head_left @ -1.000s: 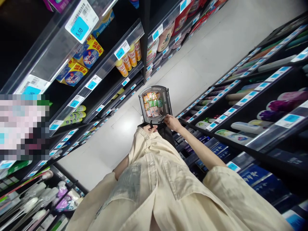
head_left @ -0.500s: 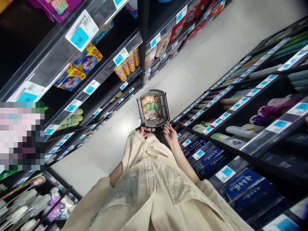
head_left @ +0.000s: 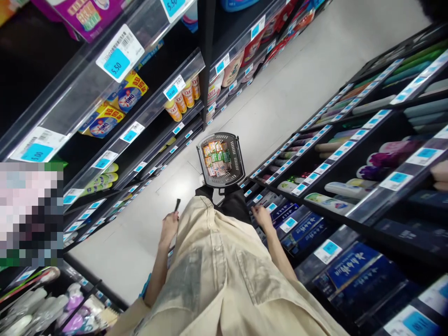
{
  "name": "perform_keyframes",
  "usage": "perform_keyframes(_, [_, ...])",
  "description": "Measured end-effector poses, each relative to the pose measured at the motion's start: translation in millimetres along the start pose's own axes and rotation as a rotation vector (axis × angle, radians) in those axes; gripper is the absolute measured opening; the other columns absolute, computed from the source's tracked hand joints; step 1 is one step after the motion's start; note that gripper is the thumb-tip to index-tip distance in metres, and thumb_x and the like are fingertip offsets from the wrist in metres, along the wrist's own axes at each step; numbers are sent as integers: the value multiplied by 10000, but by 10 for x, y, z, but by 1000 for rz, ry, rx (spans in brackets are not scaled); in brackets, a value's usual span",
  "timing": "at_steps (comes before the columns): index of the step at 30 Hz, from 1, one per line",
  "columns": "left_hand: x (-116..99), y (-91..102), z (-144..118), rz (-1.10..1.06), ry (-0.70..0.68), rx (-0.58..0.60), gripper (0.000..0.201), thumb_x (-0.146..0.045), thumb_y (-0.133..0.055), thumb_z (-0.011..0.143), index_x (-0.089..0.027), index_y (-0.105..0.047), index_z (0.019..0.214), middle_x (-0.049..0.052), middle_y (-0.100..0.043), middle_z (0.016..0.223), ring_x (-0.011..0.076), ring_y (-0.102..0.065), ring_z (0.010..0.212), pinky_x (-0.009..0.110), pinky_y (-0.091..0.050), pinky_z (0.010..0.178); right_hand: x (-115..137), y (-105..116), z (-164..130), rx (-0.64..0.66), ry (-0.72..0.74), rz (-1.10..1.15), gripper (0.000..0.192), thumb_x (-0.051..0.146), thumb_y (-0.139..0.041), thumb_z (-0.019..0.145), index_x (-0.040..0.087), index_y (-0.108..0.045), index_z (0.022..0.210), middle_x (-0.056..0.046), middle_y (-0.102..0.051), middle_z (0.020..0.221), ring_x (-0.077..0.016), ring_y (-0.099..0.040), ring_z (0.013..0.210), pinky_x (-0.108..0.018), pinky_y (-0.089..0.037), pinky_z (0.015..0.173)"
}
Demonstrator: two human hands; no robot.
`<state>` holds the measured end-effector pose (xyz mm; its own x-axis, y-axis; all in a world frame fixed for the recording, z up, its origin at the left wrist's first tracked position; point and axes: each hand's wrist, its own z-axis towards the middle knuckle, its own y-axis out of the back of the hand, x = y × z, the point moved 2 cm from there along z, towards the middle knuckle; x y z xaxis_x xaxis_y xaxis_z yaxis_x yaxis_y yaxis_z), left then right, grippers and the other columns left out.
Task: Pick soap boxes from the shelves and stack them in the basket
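Note:
A dark grey shopping basket (head_left: 236,161) with perforated walls sits low ahead of my legs. Several small orange, green and pale packs (head_left: 216,157) lie inside it. On the left, my left hand (head_left: 170,225) is closed around a thin black strip-like item (head_left: 178,205) that sticks up past the fingers; its exact kind is unclear. My right hand (head_left: 262,217) hangs at my right side, fingers loosely bent and apart, with nothing visible in it. It is nearest the lower right shelf of blue boxes (head_left: 306,228). Neither hand touches the basket.
Tall shelves with price tags line both sides of a narrow aisle. On the left are yellow boxes (head_left: 102,120) and orange-yellow bottles (head_left: 180,102). Rolled items and bottles (head_left: 331,204) fill the right shelves. Pale floor (head_left: 269,100) runs ahead between them.
Both hands have moved off the basket's near edge and apart, left hand to the left, right hand slightly right and down. The black strip now shows in the left hand.

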<state>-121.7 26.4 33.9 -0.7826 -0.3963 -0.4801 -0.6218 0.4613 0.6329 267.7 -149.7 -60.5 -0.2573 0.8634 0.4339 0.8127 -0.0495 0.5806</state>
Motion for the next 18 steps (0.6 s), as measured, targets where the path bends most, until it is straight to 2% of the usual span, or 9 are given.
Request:
perform_keyframes(3, [-244,-118,242,88,-155,75,430,-599,-536,947,-245,-769,1013,147,-754,1161,400,-640,1227,553,-521,1021,200,-258,55,84,74,-75,393,529,-764,835,214,-637,637,-140,-701,774,-307,-693,922,-446,-554,873])
perform_keyframes(4, [-388,-183,276,125,-307,182,426,-568,-540,967,-252,-767,1139,152,-713,1308,391,-568,1346,555,-473,1111,268,-314,38,120,123,-83,322,488,-776,832,212,-685,694,-167,-741,902,-321,-682,1035,-464,-534,953])
perform_keyframes(6, [-699,-372,251,183,-708,523,440,-536,-583,983,-293,-718,1325,116,-637,1470,345,-472,1459,516,-398,1211,405,-401,-37,296,290,-31,261,480,-748,864,220,-761,841,-166,-759,1097,-308,-652,1152,-465,-492,1058])
perform_keyframes(8, [-946,-580,169,206,-1021,842,423,-497,-685,951,-309,-717,1329,86,-657,1447,316,-500,1435,456,-413,1201,518,-450,-149,567,466,100,361,563,-674,921,220,-787,918,-145,-763,1112,-285,-674,1098,-450,-502,1051])
perform_keyframes(9, [-1035,-667,135,229,-1112,935,360,-460,-711,946,-296,-743,1265,81,-697,1374,298,-556,1369,417,-449,1157,556,-455,-204,680,523,173,433,614,-633,941,211,-789,923,-141,-765,1078,-279,-687,1043,-446,-519,1018])
perform_keyframes(11, [-1158,-761,84,325,-1218,966,174,-375,-694,975,-257,-769,1079,79,-751,1177,257,-648,1175,351,-512,1020,593,-429,-282,749,544,287,536,699,-596,944,199,-785,904,-131,-759,1025,-270,-692,969,-431,-535,957])
perform_keyframes(13, [-1254,-686,17,425,-1270,866,146,-287,-624,1013,-230,-742,950,85,-744,1051,234,-665,1023,324,-528,899,599,-377,-323,685,516,351,574,746,-603,922,201,-768,856,-116,-744,996,-261,-677,946,-415,-530,929])
perform_keyframes(16, [-1466,-315,-237,359,-1234,757,224,-249,-526,1043,-217,-722,939,100,-724,1006,231,-662,933,324,-523,824,623,-304,-363,645,506,373,600,787,-613,892,206,-735,803,-90,-711,944,-249,-647,914,-399,-520,889])
perform_keyframes(18, [-1673,-119,-532,116,-1091,864,312,-342,-453,1081,-228,-727,986,78,-718,954,206,-658,856,308,-517,792,681,-277,-390,678,537,305,592,777,-599,908,208,-720,799,-72,-683,893,-233,-625,863,-379,-512,838])
